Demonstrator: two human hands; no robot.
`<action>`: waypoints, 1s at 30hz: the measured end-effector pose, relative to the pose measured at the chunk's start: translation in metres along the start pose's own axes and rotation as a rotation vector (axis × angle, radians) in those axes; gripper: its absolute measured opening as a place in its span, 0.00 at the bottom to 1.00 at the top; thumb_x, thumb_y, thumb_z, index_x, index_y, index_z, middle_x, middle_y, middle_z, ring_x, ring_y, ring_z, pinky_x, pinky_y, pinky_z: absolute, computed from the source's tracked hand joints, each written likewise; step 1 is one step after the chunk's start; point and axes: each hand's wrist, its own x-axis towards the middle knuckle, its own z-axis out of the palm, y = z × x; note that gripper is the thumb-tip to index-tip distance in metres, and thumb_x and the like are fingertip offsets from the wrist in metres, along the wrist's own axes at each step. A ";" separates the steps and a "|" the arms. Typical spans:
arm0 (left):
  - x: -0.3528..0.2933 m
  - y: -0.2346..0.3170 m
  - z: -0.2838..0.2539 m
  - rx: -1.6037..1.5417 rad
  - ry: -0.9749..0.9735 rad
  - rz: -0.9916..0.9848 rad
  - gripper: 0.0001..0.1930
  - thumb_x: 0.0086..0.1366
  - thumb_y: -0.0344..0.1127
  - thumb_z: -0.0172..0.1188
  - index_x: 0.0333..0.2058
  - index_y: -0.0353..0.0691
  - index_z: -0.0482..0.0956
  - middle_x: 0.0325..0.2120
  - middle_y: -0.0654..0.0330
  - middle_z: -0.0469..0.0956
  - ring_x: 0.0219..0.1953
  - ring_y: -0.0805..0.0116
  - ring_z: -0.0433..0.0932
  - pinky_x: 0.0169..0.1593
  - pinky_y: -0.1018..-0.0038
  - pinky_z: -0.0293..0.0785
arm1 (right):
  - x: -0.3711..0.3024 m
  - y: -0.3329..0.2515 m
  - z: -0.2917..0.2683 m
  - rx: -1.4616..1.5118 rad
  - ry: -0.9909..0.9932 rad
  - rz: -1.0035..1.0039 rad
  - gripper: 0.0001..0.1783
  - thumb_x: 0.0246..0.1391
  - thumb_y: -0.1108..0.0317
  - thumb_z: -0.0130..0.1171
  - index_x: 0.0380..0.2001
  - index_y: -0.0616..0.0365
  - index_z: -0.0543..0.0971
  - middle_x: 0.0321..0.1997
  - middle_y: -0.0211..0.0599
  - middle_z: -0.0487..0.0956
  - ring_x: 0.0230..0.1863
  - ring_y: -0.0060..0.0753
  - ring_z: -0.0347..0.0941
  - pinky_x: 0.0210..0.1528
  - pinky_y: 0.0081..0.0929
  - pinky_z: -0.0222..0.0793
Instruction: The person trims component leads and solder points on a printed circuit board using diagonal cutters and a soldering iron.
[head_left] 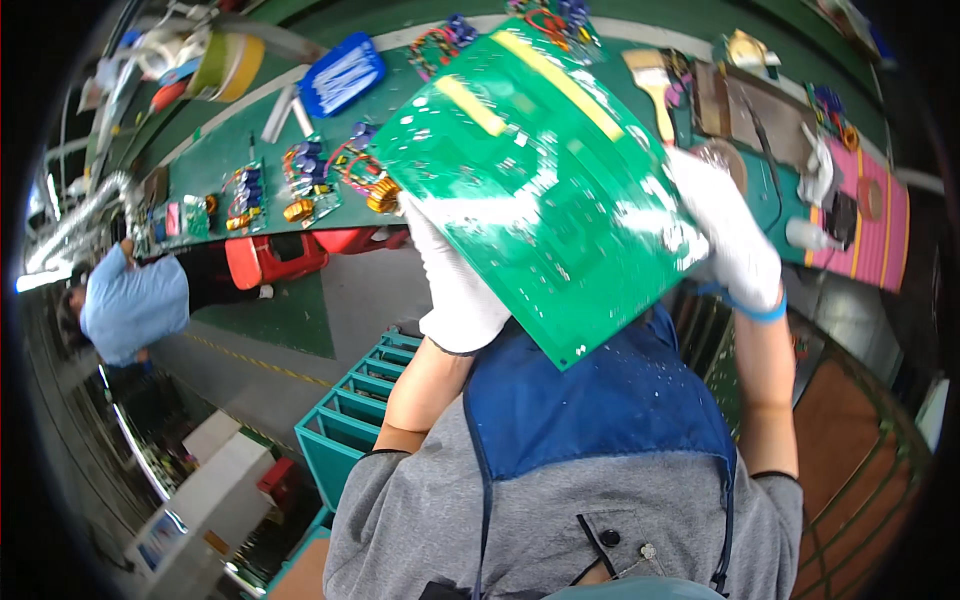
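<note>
My gloved left hand grips the green circuit board by its left side. My right hand clasps its right side.

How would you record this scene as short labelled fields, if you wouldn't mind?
Main item: green circuit board with two yellow strips, raised before the person
Left hand: white-gloved, holding the board's left edge
Right hand: white-gloved, at the board's right edge; exact grip hidden
Right wrist: blue band
Bench: brush, small boards with wires and coils
Background: another person in light blue, red seat
</note>
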 end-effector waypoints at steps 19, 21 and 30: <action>-0.018 0.025 0.010 0.194 -0.151 -0.239 0.34 0.64 0.64 0.34 0.61 0.47 0.54 0.56 0.59 0.62 0.57 0.66 0.63 0.59 0.66 0.61 | -0.063 -0.023 0.053 -0.305 0.154 0.043 0.22 0.59 0.77 0.41 0.57 0.66 0.60 0.60 0.50 0.62 0.59 0.45 0.61 0.61 0.35 0.57; -0.020 0.027 0.013 0.200 -0.170 -0.238 0.33 0.65 0.63 0.34 0.61 0.47 0.54 0.56 0.59 0.62 0.57 0.67 0.63 0.59 0.66 0.61 | -0.068 -0.006 0.057 -0.264 0.167 0.054 0.22 0.62 0.70 0.36 0.57 0.69 0.61 0.58 0.50 0.65 0.56 0.45 0.64 0.58 0.33 0.58; -0.021 0.024 0.013 0.222 -0.115 -0.217 0.31 0.67 0.59 0.36 0.61 0.46 0.54 0.56 0.60 0.63 0.57 0.67 0.64 0.59 0.66 0.62 | -0.076 -0.013 0.055 -0.161 0.122 0.168 0.28 0.50 0.78 0.50 0.56 0.66 0.62 0.60 0.52 0.63 0.59 0.49 0.61 0.60 0.35 0.57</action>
